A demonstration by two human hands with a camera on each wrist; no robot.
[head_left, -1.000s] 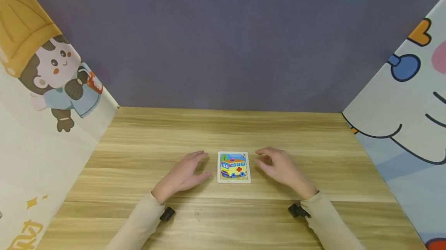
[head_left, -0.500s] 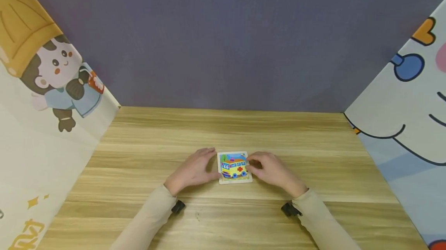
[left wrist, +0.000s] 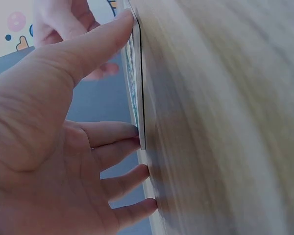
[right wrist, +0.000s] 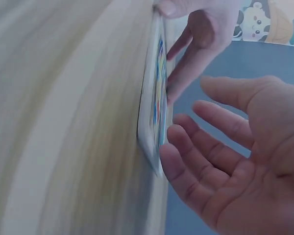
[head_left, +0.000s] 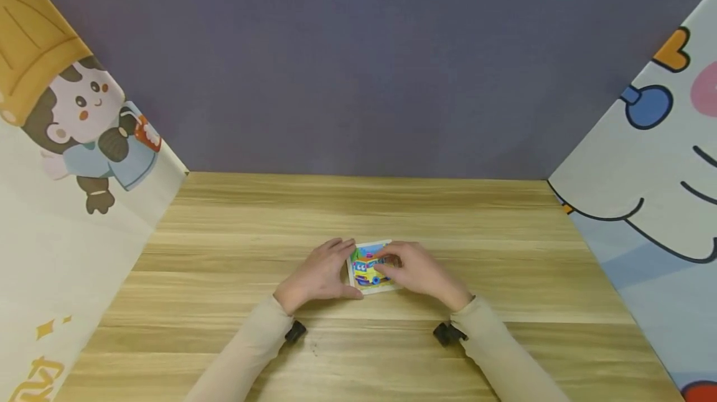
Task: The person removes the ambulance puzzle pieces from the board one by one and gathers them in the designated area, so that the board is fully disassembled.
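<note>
A small square puzzle board with a pale rim and a yellow ambulance picture lies on the wooden table, turned slightly. My left hand holds its left side, thumb at the near corner and index finger at the far one. In the left wrist view, that thumb rests on the edge of the board and the lower fingers touch the tabletop. Over the board's right part hovers my right hand, fingers bent and thumb apart from them. It hides part of the picture; the right wrist view shows nothing between its fingers.
The wood-grain tabletop extends around both hands. A dark grey-blue panel rises behind it. Walls with cartoon prints stand at the left and right. A small black device sits at each wrist.
Both hands have moved inward. The left hand has come to the board's left edge and holds it; the right hand has moved left over the board. The board has turned slightly.
</note>
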